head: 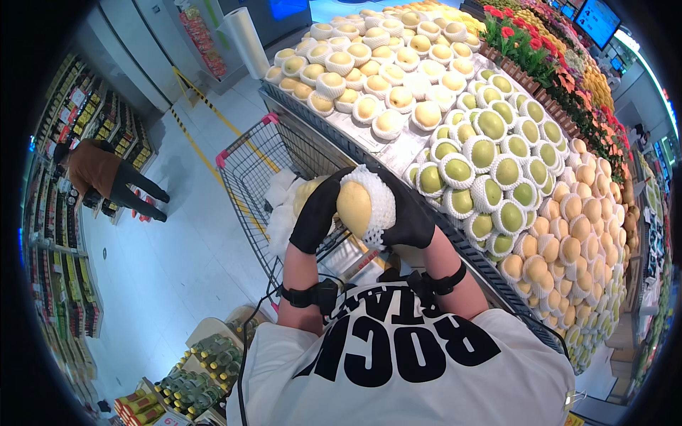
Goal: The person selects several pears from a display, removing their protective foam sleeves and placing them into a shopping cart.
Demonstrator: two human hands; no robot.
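A yellow pear (354, 206), partly inside a white foam net sleeve (381, 205), is held between both hands above a wire shopping cart (242, 175). My left hand (315, 215), in a black glove, grips its left side. On the right side my right hand (409, 213), also black-gloved, presses against the foam net. Behind my left hand, more yellow fruit (306, 194) and white foam nets (279, 213) lie in the cart. The fingertips are partly hidden by the pear and the net.
A sloped fruit stand borders the cart, with yellow pears (399, 97), green fruit (490, 124) and peach-coloured fruit (570, 250) in foam nets. A plastic bag roll (246, 42) stands at its corner. A person (101, 168) stands by shelves at left. Bottles (205, 367) are stacked at lower left.
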